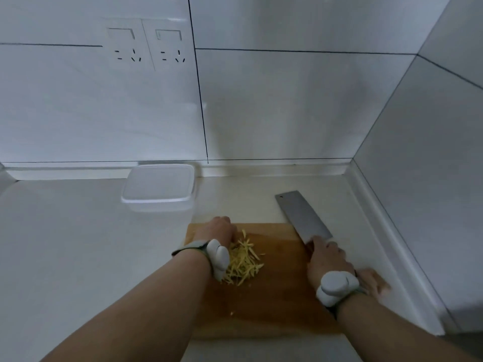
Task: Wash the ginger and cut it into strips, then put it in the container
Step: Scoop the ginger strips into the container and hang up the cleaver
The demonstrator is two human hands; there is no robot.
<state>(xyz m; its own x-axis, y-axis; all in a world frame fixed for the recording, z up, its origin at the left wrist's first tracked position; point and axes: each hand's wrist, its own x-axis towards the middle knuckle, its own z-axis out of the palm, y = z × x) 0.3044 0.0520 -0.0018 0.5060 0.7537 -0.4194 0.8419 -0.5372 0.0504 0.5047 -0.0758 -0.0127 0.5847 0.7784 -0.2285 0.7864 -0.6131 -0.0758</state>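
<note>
Resting beside the cut ginger strips (pixel 244 262) mid-board, the left hand (pixel 218 229) looks curled, its grip unclear, the right hand (pixel 328 259) grips the cleaver (pixel 300 218), and filling the lidded container (pixel 159 186) remains.

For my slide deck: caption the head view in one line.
Left hand gathers ginger strips on a cutting board; right hand holds a cleaver.
</note>
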